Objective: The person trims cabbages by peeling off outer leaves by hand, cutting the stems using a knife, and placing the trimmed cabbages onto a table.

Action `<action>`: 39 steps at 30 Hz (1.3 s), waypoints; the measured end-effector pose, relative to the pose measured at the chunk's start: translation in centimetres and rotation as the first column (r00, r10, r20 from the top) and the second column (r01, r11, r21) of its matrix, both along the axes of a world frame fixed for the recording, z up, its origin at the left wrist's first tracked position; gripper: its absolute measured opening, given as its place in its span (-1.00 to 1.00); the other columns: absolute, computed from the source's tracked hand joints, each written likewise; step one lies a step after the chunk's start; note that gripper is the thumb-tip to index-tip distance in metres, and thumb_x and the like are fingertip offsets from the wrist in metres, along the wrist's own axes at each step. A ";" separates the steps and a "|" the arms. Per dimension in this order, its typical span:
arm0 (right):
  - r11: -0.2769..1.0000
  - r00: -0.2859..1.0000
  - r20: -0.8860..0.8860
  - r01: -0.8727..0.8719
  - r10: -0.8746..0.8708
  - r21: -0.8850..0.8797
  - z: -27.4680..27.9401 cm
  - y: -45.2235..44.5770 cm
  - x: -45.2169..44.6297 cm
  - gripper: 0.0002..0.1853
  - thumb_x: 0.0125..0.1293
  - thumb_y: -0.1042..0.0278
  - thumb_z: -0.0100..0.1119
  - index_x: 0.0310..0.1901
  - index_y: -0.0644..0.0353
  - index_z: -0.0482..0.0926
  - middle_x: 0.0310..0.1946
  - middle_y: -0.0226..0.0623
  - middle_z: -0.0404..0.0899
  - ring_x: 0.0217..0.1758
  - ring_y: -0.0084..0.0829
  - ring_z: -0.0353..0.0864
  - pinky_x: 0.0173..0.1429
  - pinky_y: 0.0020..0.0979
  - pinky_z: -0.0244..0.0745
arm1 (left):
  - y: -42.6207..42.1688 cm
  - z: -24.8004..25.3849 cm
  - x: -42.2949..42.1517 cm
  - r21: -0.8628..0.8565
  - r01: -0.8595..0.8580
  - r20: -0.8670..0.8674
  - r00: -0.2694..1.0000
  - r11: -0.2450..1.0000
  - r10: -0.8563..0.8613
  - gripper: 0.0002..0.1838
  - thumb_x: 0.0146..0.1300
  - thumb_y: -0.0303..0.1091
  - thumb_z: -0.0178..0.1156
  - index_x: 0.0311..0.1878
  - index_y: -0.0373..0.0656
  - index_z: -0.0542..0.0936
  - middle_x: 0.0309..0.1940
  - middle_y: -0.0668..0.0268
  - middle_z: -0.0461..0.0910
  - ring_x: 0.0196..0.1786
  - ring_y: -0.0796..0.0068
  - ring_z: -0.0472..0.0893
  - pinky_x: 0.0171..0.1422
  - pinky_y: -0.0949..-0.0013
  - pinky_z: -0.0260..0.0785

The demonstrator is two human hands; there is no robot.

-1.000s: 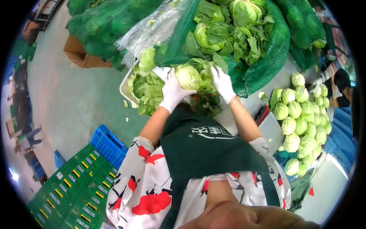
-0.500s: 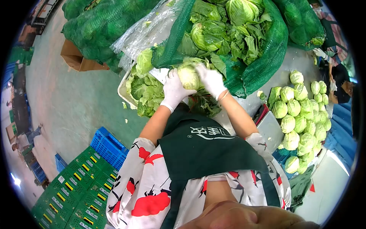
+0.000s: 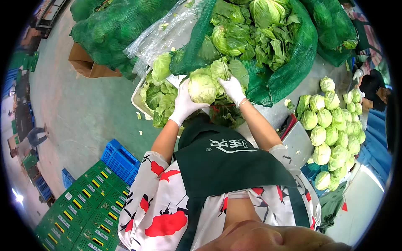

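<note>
My left hand (image 3: 183,103), in a white glove, is wrapped around the side of a pale green cabbage (image 3: 202,88). On the cabbage's other side, my right hand (image 3: 233,89), also gloved, has its fingers closed on loose outer leaves (image 3: 219,69). A thin dark edge shows by the right fingers; I cannot make out what it is. Just beyond both hands, an opened green mesh sack (image 3: 295,62) holds several leafy cabbages (image 3: 228,39). Left of the hands, a white bin (image 3: 137,100) contains loose green leaves (image 3: 158,98).
Trimmed cabbages (image 3: 331,136) are piled at the right. Full green mesh sacks (image 3: 113,31) and a cardboard box (image 3: 86,62) stand at the upper left. Green crates (image 3: 83,205) and a blue crate (image 3: 119,161) are at the lower left. Another person's gloved hand (image 3: 357,74) shows at far right.
My right hand has drawn away to the right from the top of the cabbage, with outer leaves now opened out from it. My left hand has shifted slightly left and still holds the cabbage.
</note>
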State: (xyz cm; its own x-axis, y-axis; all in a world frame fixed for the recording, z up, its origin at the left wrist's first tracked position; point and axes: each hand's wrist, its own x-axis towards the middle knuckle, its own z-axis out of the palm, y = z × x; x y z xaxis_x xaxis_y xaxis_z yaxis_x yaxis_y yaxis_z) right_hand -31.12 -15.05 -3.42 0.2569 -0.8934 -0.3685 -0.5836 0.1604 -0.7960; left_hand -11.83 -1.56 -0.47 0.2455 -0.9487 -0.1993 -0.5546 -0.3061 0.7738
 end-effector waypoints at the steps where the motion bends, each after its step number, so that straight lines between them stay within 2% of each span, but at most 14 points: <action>1: 0.999 0.998 0.063 -0.027 0.025 0.035 -0.2 0.2 -0.1 -0.41 0.22 0.12 0.45 0.10 0.45 0.55 -0.25 0.03 0.75 -0.18 -0.19 0.77 -0.03 -0.26 0.62 | 0.7 -0.4 0.4 -0.011 -0.014 0.035 0.999 1.000 0.015 0.36 -0.34 0.01 0.73 0.52 -0.28 0.14 0.44 -0.03 0.26 0.48 -0.07 0.31 0.52 0.10 0.27; 5: 0.999 0.979 0.206 0.016 -0.009 -0.029 3.3 3.6 1.0 -0.44 0.23 0.22 0.45 0.13 0.42 0.52 -0.20 -0.01 0.75 -0.19 -0.27 0.76 -0.06 -0.32 0.61 | 4.1 0.5 0.8 0.112 -0.092 0.110 0.991 0.989 0.080 0.41 -0.28 0.02 0.71 0.57 -0.32 0.05 0.49 -0.10 0.17 0.52 -0.11 0.24 0.57 0.08 0.21; 7: 0.999 0.972 0.232 0.033 -0.041 0.035 3.8 5.6 1.6 -0.43 0.24 0.26 0.47 0.17 0.42 0.50 -0.26 -0.30 0.73 -0.23 -0.63 0.65 -0.16 -0.51 0.56 | 6.0 -0.5 0.9 0.175 -0.150 0.000 0.988 0.973 0.153 0.41 -0.25 0.02 0.71 0.56 -0.37 0.03 0.48 -0.14 0.16 0.52 -0.08 0.25 0.57 0.08 0.21; 8: 0.999 0.926 0.375 0.049 -0.042 -0.008 2.6 6.6 1.8 -0.42 0.24 0.24 0.47 0.18 0.39 0.49 -0.31 -0.30 0.73 -0.35 -0.57 0.63 -0.22 -0.43 0.57 | 6.1 -1.4 0.7 0.216 -0.211 -0.326 0.905 0.953 0.274 0.35 -0.21 0.02 0.70 0.51 -0.44 0.08 0.44 -0.17 0.22 0.49 0.02 0.31 0.55 0.13 0.22; 12: 0.996 0.993 0.097 -0.063 0.068 -0.060 2.6 5.9 1.6 -0.40 0.19 0.04 0.46 0.13 0.26 0.49 -0.41 0.04 0.69 -0.33 0.04 0.72 -0.14 -0.12 0.63 | 4.7 -2.4 -0.7 0.188 -0.385 -0.387 0.817 0.904 0.428 0.09 -0.14 -0.12 0.69 0.37 -0.39 0.25 0.22 0.05 0.51 0.31 0.17 0.54 0.40 0.18 0.42; 13: 0.985 0.989 -0.144 -0.060 0.037 -0.159 1.3 4.6 1.1 -0.41 0.19 0.02 0.44 0.10 0.27 0.52 -0.49 0.05 0.67 -0.38 0.10 0.71 -0.16 -0.06 0.63 | 4.3 -2.1 -0.9 0.189 -0.351 -0.296 0.870 0.917 0.394 0.15 -0.18 -0.09 0.70 0.39 -0.39 0.23 0.25 0.00 0.47 0.32 0.13 0.51 0.42 0.16 0.39; 18: 0.953 0.903 -0.406 -0.233 0.139 -0.193 1.1 1.1 -2.2 -0.43 0.23 -0.04 0.41 0.06 0.30 0.58 -0.36 0.15 0.70 -0.25 0.13 0.73 -0.08 -0.07 0.63 | 1.8 2.0 -1.4 0.017 -0.111 0.163 0.981 0.994 0.107 0.30 -0.35 -0.06 0.72 0.45 -0.37 0.18 0.42 -0.06 0.26 0.41 -0.06 0.34 0.49 0.07 0.31; 21: 0.912 0.988 -0.147 -0.021 -0.044 -0.410 3.7 1.8 -2.4 -0.37 0.26 -0.08 0.39 0.13 0.32 0.57 -0.14 0.16 0.71 -0.11 0.06 0.74 0.01 -0.13 0.63 | 0.2 2.9 -1.6 -0.053 0.126 0.331 0.938 0.991 -0.102 0.27 -0.30 -0.09 0.68 0.51 -0.27 0.18 0.53 -0.01 0.12 0.53 -0.13 0.17 0.52 -0.04 0.25; 23: 0.970 1.000 0.005 0.017 -0.016 -0.244 5.5 2.5 -1.8 -0.30 0.26 -0.15 0.38 0.23 0.28 0.57 0.02 0.05 0.69 0.05 -0.06 0.71 0.16 -0.22 0.58 | -0.9 1.8 -1.2 -0.041 0.273 0.486 0.846 0.961 -0.220 0.25 -0.24 -0.10 0.65 0.53 -0.23 0.17 0.57 -0.02 0.07 0.57 -0.16 0.12 0.53 -0.11 0.20; 26: 0.939 0.983 -0.097 -0.177 0.155 -0.296 2.0 3.2 -1.5 -0.37 0.26 -0.11 0.39 0.20 0.21 0.61 -0.01 0.09 0.70 0.03 -0.03 0.73 0.11 -0.25 0.61 | -1.3 3.7 -1.0 0.044 0.186 0.573 0.800 0.982 -0.177 0.29 -0.23 -0.10 0.66 0.57 -0.18 0.12 0.60 -0.05 0.00 0.61 -0.21 0.02 0.59 -0.24 0.02; 28: 0.989 0.993 -0.049 -0.109 0.104 -0.102 1.4 2.7 -1.5 -0.37 0.26 -0.11 0.39 0.20 0.20 0.62 -0.09 0.08 0.73 -0.03 0.00 0.74 0.06 -0.25 0.62 | 0.1 5.0 -1.5 0.048 0.046 0.615 0.786 0.998 -0.066 0.30 -0.17 -0.01 0.65 0.57 -0.27 0.09 0.55 -0.14 0.07 0.59 -0.18 0.11 0.59 -0.13 0.09; 31: 0.986 0.987 -0.004 -0.163 0.164 0.044 1.9 2.3 -1.3 -0.36 0.29 -0.13 0.35 0.18 0.27 0.61 -0.23 0.09 0.74 -0.14 0.01 0.76 -0.02 -0.23 0.64 | 2.8 1.9 -2.2 0.080 -0.183 0.144 0.975 0.980 0.171 0.31 -0.14 0.07 0.64 0.54 -0.40 0.08 0.46 -0.23 0.18 0.52 -0.17 0.26 0.55 0.02 0.21; 35: 0.928 0.929 -0.062 -0.355 0.364 0.113 6.9 2.2 -0.5 -0.29 0.40 -0.20 0.19 0.29 0.34 0.51 -0.36 0.11 0.72 -0.27 0.03 0.75 -0.10 -0.15 0.62 | 0.8 -1.5 -2.1 0.161 -0.305 -0.164 0.930 0.939 0.330 0.18 -0.13 0.07 0.64 0.41 -0.46 0.24 0.37 -0.22 0.29 0.39 -0.08 0.41 0.45 0.08 0.33; 39: 0.846 0.834 -0.294 -0.518 0.467 -0.128 9.2 2.5 0.7 -0.23 0.52 -0.21 -0.05 0.43 0.37 0.31 -0.45 0.14 0.68 -0.31 0.10 0.73 -0.13 -0.02 0.61 | 0.1 -0.3 -2.9 0.085 -0.243 -0.054 0.967 0.966 0.248 0.30 -0.25 0.05 0.69 0.45 -0.43 0.14 0.31 -0.17 0.34 0.36 -0.09 0.43 0.41 0.10 0.37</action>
State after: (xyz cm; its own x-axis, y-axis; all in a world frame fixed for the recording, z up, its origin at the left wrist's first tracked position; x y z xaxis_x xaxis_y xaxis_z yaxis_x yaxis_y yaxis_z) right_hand -30.40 -12.55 5.77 0.6074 -0.7311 -0.3107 -0.7207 -0.3428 -0.6025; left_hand -14.77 -1.51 -0.72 0.4538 -0.8418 -0.2923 -0.4051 -0.4870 0.7738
